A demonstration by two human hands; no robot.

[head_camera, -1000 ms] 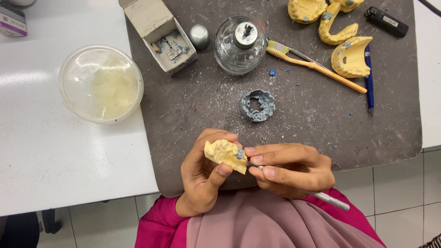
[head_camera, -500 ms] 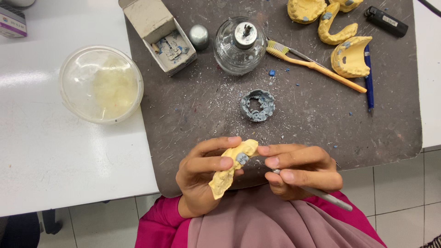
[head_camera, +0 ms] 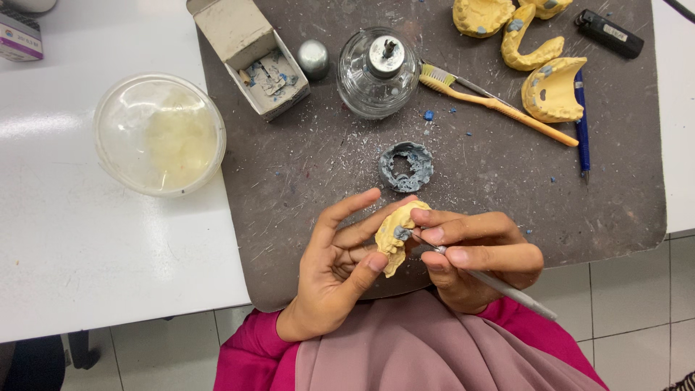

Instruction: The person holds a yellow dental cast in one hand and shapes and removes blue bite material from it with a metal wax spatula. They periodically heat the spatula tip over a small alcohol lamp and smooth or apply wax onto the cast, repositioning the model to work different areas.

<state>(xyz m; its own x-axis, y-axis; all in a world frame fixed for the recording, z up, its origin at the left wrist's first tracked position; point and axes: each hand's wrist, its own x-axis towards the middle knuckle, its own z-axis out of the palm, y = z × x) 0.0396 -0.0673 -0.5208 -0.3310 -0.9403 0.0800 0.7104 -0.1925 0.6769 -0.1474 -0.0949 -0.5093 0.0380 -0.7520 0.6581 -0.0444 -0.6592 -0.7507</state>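
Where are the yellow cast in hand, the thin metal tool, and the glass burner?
yellow cast (head_camera: pixel 394 239), head view, middle of its face.
metal tool (head_camera: pixel 507 288), head view, mid handle.
glass burner (head_camera: pixel 377 72), head view, glass shoulder.

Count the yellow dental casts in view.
4. One cast is held between the left hand and right hand. Three lie top right on the mat. A fifth may sit at the top edge.

Four yellow casts: one (head_camera: pixel 397 235) held at 6 o'clock, three at 1 o'clock (head_camera: pixel 481 14) (head_camera: pixel 528 47) (head_camera: pixel 554 90). Two hands (head_camera: pixel 333 279) (head_camera: pixel 478 257). One metal tool (head_camera: pixel 499 286), one toothbrush (head_camera: pixel 492 101), one blue pen (head_camera: pixel 582 123), one lighter (head_camera: pixel 608 32), one glass burner (head_camera: pixel 378 72), one bowl (head_camera: pixel 159 134), one box (head_camera: pixel 250 54), one grey ring (head_camera: pixel 405 166).
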